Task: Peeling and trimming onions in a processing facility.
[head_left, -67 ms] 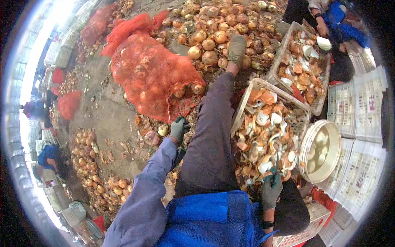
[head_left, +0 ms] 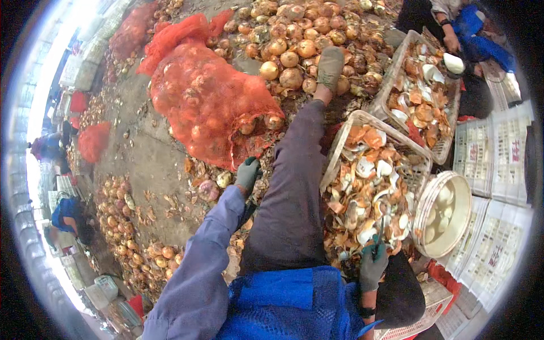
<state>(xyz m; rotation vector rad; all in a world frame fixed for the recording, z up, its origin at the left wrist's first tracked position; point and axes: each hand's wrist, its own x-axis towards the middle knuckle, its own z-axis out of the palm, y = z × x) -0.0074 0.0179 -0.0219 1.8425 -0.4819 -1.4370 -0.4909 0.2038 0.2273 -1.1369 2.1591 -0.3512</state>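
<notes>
My left hand (head_left: 247,173), in a grey glove with dark green fingertips, reaches down beside my leg at the lower edge of a red mesh bag of onions (head_left: 207,105). Its fingers point away from me, and what lies under them is hidden. A pale onion (head_left: 224,179) and a purplish onion (head_left: 208,190) lie just left of it. In my right hand (head_left: 373,267), also gloved, a small knife (head_left: 381,228) is gripped with its blade pointing up and away. This hand is over the near end of a crate (head_left: 326,180) full of onion skins and white scraps.
A second crate of peelings (head_left: 381,107) stands beyond, near a co-worker's hand (head_left: 451,42). To the right are a white bucket with peeled onions (head_left: 468,212) and stacked white crates (head_left: 492,243). Loose onions (head_left: 306,48) cover the floor ahead; more onions (head_left: 116,218) lie left.
My left hand has edged slightly forward, toward the mesh bag. My right hand and its knife stay almost in place, while the whole view has shifted a little.
</notes>
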